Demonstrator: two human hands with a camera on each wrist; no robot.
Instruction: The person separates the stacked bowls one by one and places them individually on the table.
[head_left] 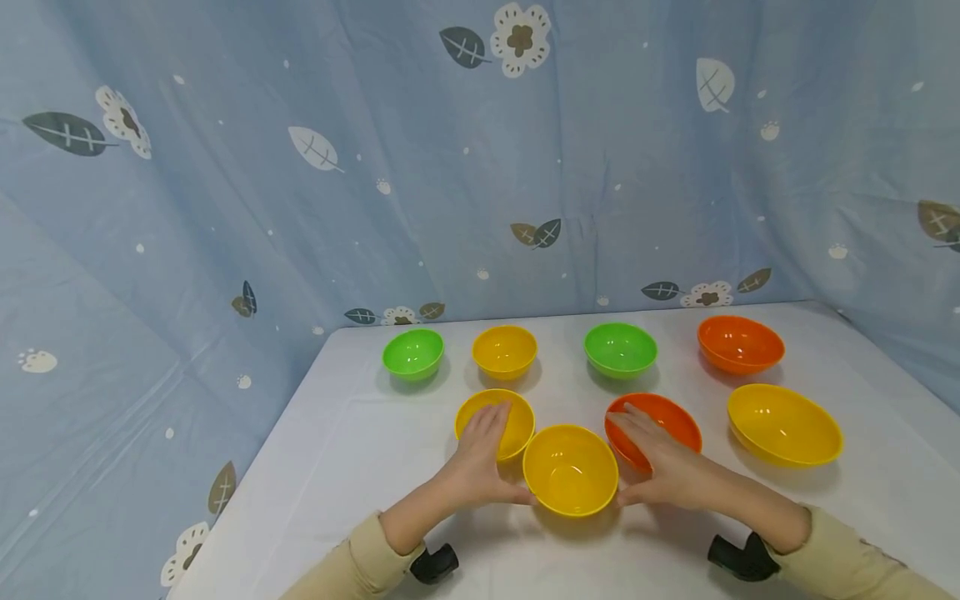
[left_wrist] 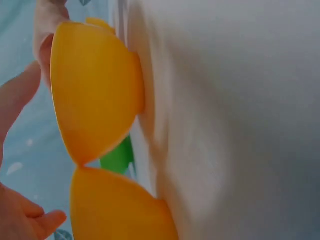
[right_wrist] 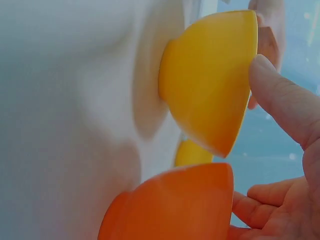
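Note:
A yellow bowl [head_left: 571,471] sits upright at the front between the hands. My left hand [head_left: 477,467] reaches over a second yellow bowl [head_left: 517,422], its fingers spread, its thumb beside the front bowl's rim. In the left wrist view a small gap shows between that thumb [left_wrist: 22,92] and the front bowl [left_wrist: 95,90]. My right hand [head_left: 667,462] extends over an orange bowl [head_left: 663,412], fingers stretched out. Its thumb [right_wrist: 280,95] appears to touch the front bowl's rim in the right wrist view. Neither hand curls round a bowl.
Along the back stand a small green bowl [head_left: 413,354], a yellow bowl [head_left: 505,352], a larger green bowl [head_left: 620,350] and an orange bowl [head_left: 740,344]. A wide yellow bowl [head_left: 783,425] is at right. A white cloth [head_left: 330,450] covers the table; a blue curtain [head_left: 420,208] hangs behind.

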